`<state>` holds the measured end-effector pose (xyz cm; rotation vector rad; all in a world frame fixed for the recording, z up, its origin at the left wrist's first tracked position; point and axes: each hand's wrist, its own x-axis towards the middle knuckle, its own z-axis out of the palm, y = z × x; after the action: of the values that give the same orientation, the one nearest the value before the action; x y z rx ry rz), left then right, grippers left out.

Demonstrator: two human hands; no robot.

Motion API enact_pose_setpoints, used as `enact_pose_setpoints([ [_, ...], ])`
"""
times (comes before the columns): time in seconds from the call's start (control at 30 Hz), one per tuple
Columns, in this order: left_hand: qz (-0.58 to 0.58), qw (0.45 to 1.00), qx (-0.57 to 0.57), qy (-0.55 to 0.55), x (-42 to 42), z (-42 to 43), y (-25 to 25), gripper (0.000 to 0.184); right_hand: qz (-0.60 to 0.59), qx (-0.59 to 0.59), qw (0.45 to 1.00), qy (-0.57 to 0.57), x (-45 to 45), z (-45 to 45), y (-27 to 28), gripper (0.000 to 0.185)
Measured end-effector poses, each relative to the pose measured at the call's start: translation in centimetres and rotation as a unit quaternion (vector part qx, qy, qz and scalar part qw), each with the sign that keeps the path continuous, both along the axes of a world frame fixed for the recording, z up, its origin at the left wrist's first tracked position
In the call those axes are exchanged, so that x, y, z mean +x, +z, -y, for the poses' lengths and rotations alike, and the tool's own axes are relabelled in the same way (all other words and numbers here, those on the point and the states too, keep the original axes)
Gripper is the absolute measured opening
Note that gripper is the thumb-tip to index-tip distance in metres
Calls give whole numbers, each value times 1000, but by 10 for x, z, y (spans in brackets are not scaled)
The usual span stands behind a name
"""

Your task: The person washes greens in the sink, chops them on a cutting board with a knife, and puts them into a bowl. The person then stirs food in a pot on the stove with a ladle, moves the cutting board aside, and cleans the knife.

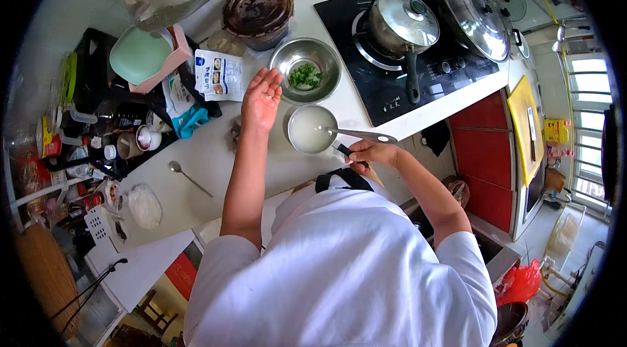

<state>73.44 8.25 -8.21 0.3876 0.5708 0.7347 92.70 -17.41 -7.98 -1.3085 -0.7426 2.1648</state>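
My left hand is open with the palm up, beside the rim of a steel bowl. A small pale speck shows on the palm; I cannot make out what it is. Chopped green herbs lie in the bottom of that bowl. My right hand grips the black handle of a small saucepan, which holds cloudy whitish liquid. A metal utensil leans in the saucepan, its handle over the rim and its lower end under the liquid.
Lidded pots, a saucepan and a wide pan, stand on the black hob. A brown lidded pot and a white pouch are behind my left hand. A spoon lies on the counter, left of my forearm.
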Motion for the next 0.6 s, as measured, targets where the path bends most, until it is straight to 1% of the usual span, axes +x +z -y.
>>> enact_pose_setpoints([
  [0.07,-2,1000,-4,4,-1,0,2,29,20,-8,1000,20,-2,-9,-1,23],
  [0.1,-2,1000,-7,5,-1,1,4,29,32,8,999,29,-2,-13,-2,23],
  [0.27,12,1000,-4,8,1,2,5,27,39,15,998,51,-4,-28,-3,24],
  [0.33,12,1000,-3,9,3,3,6,25,12,2,999,35,-4,-33,-1,26],
  [0.4,0,1000,-14,5,5,3,8,27,21,3,999,38,-1,-36,2,28],
  [0.6,4,1000,-27,2,8,1,0,27,23,-5,1000,-21,5,-31,-8,29],
])
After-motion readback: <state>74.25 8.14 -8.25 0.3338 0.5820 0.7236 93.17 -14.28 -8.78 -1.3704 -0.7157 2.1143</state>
